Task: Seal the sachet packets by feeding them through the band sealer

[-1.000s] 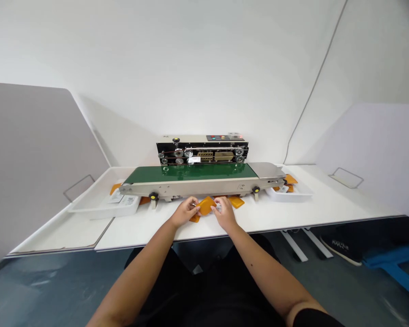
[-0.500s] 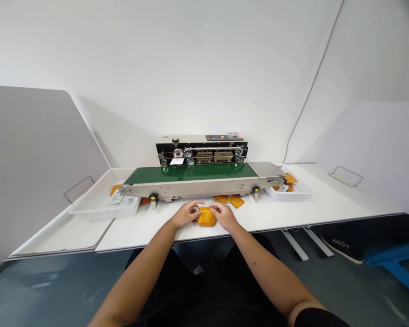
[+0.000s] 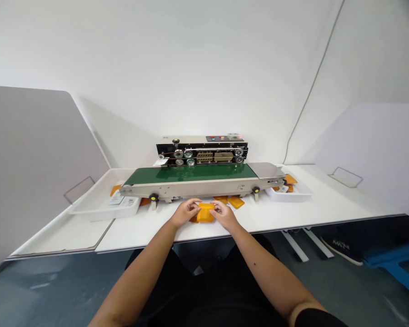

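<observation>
Two bare hands held one orange packet [image 3: 206, 214] between them, near the front edge of the white table [image 3: 286, 213]; the left hand [image 3: 186, 213] had its thumb and fingers at the packet's left side, and the right hand [image 3: 226, 216] pinched at its right side, so both grips were narrow; whether the packet's lower edge touched the tabletop I could not tell; a second orange packet [image 3: 193, 219] lay partly hidden just beside the left hand; beyond the right hand, two more orange packets [image 3: 236, 202] lay flat on the table, near the foot of a conveyor.

Behind the hands ran the conveyor's green belt [image 3: 191, 173], with a bare metal plate [image 3: 267, 170] at its right end and black knobs [image 3: 153, 197] along its front; behind the belt stood a machine unit [image 3: 187, 139] with exposed rollers, and a small white piece [image 3: 161, 161] sat at its left end.

A white tray [image 3: 88, 193] stood at the left end of the conveyor, holding white labelled packets [image 3: 117, 197] and some orange; a smaller white tray [image 3: 289, 197] at the right end held more orange pieces [image 3: 291, 179]; farther out, a grey cable [image 3: 315, 81] hung down the wall [image 3: 207, 68], and a blue stool [image 3: 395, 261] showed at the lower right.
</observation>
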Tool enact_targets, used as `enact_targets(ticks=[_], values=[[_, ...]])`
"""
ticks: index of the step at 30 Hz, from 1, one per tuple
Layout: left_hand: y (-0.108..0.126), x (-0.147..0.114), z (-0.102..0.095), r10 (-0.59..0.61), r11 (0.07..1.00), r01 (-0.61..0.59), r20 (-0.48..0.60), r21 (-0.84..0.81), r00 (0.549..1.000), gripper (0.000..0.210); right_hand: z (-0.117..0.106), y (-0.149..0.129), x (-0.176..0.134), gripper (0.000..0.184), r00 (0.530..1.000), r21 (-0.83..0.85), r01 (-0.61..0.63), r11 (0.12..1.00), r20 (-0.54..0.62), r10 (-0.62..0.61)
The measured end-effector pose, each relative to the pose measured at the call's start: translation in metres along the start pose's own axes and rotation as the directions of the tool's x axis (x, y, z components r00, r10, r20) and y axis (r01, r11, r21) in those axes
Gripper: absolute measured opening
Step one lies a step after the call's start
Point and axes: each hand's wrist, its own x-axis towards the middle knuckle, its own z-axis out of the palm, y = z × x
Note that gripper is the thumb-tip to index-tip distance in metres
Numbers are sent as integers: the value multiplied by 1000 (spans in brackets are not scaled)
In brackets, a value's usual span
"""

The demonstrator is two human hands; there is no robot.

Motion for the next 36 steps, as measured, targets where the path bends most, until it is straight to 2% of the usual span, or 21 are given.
enact_targets(ticks=[2, 4, 7, 10, 12, 15, 21, 23, 26, 28, 29, 31, 32, 33, 34, 36], values=[[0, 1, 0, -12, 1000, 11, -42, -8, 999, 57, 0, 0, 1, 48, 999, 69, -23, 997, 46, 20], [0, 0, 0, -14, 1000, 14, -21, 0, 1000, 53, 0, -1, 2, 43, 998, 81, -22, 996, 59, 17], [3, -2, 0, 30, 1000, -30, 89, -4, 996, 53, -1, -4, 1, 35, 999, -29, 30, 999, 16, -29], [5, -5, 0, 45, 999, -42, 185, -21, 982, 61, -2, -7, -1, 31, 994, -158, 86, 984, 87, -73], [5, -4, 1, 29, 999, -33, 202, 17, 979, 55, -2, -7, -1, 28, 990, -184, 88, 979, 122, -66], [4, -3, 2, 4, 998, -17, 193, 68, 981, 44, -2, -6, 0, 26, 996, -201, 55, 978, 79, -40], [5, -4, 5, 11, 1000, -13, 180, 14, 984, 42, -2, -6, -1, 22, 997, -237, 72, 969, 55, -61], [7, -5, 5, 14, 1000, -16, 176, 10, 984, 43, -2, -8, -3, 20, 994, -250, 83, 965, 89, -63], [10, -7, 4, 9, 1000, -9, 174, -2, 985, 43, -10, -14, -1, 19, 976, -252, 103, 962, 214, -48], [10, -7, 4, 20, 1000, -17, 149, -27, 989, 45, -26, -22, 9, 21, 958, -215, 52, 975, 288, 12], [10, -7, 3, 38, 999, -34, 126, -37, 991, 46, -39, -27, 17, 23, 958, -185, 0, 983, 283, 54], [11, -6, 1, 89, 995, -86, 64, -44, 994, 46, -73, -40, 39, 30, 984, -96, -92, 991, 145, 106], [11, -6, 1, 110, 993, -108, 39, -41, 993, 46, -94, -47, 52, 32, 995, -40, -97, 995, -2, 97], [11, -6, 0, 121, 992, -120, 26, -37, 992, 45, -116, -55, 66, 32, 982, 15, -55, 998, -178, 57], [11, -6, 0, 122, 992, -121, 24, -33, 992, 43, -137, -62, 81, 30, 934, 54, 1, 999, -356, 18], [12, -7, 0, 111, 994, -110, 33, -26, 993, 40, -176, -74, 107, 22, 767, 115, 41, 993, -641, 43]])
